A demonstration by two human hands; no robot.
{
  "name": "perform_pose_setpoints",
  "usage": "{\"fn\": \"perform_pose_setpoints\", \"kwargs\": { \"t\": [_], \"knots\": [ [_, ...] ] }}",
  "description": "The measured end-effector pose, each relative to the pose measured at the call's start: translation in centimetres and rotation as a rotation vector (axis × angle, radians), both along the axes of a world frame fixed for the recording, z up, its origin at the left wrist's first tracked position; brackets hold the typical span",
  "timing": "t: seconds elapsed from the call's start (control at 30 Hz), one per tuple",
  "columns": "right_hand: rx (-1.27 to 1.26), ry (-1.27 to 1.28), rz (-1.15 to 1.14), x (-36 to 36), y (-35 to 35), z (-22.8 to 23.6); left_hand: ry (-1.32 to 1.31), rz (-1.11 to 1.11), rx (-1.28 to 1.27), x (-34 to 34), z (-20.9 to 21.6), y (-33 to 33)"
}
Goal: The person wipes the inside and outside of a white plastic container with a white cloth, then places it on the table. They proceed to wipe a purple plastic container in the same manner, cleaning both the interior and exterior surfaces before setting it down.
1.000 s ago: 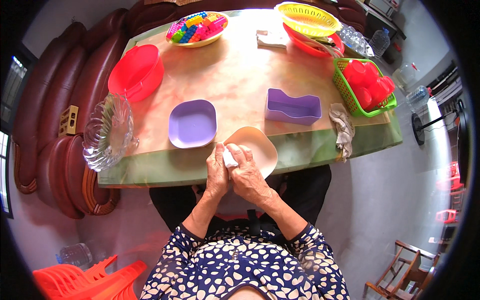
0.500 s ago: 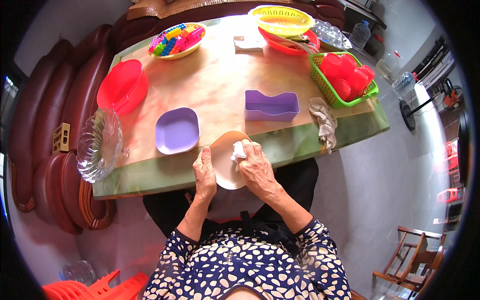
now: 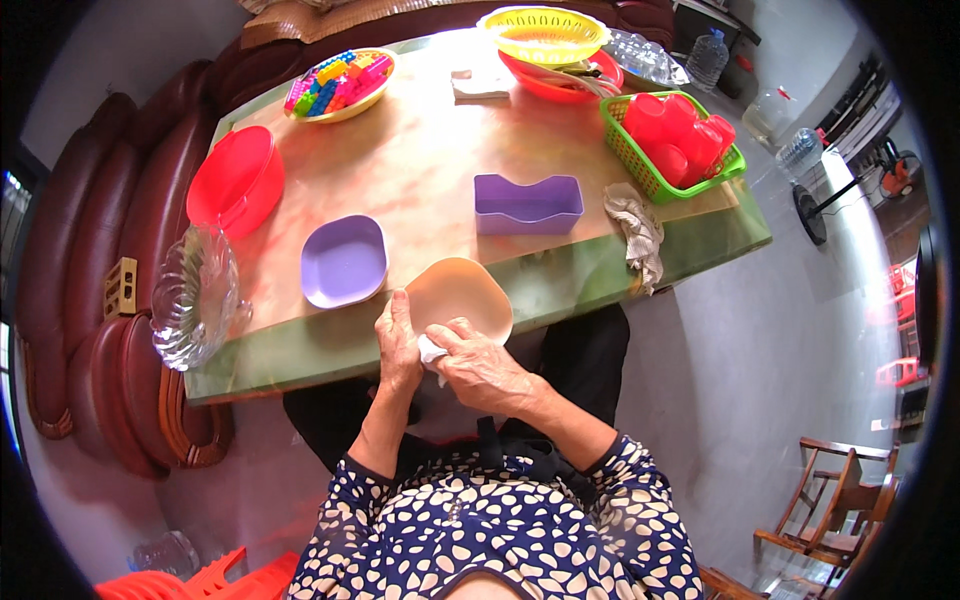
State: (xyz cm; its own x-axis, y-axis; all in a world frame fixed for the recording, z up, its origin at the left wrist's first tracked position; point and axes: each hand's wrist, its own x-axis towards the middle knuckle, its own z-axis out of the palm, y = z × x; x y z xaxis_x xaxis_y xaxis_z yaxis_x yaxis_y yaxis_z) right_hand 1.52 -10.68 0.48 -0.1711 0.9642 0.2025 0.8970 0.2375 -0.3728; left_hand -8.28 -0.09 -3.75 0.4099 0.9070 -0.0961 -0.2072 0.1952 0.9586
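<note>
While beige dish overhangs table edge, right hand wipes.

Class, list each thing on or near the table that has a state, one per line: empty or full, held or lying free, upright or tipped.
Beige plate: tilted at the table edge, held by the left hand.
White cloth: pressed to the plate by the right hand.
Purple square bowl: upright, empty.
Purple wavy box: upright, empty.
Green basket: full of red cups.
Glass dish: empty, overhanging the edge.
Grey rag: crumpled, lying free.

white cloth mostly hidden by right hand
</note>
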Motion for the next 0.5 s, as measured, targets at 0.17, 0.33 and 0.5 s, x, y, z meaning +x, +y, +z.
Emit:
{"fn": "perform_pose_setpoints", "kwargs": {
  "t": [0.17,0.33,0.5],
  "knots": [
    [-0.078,-0.061,0.001,2.3,-3.4,2.1,0.098,0.044,0.097,0.3,0.0,-0.4],
    [0.002,-0.043,-0.409,6.4,-5.7,3.2,-0.027,0.058,-0.047,0.1,-0.5,-0.2],
    [0.161,0.374,-0.566,6.8,-4.2,0.6,-0.186,0.028,-0.196,-0.1,0.6,-1.2]
  ]
}}
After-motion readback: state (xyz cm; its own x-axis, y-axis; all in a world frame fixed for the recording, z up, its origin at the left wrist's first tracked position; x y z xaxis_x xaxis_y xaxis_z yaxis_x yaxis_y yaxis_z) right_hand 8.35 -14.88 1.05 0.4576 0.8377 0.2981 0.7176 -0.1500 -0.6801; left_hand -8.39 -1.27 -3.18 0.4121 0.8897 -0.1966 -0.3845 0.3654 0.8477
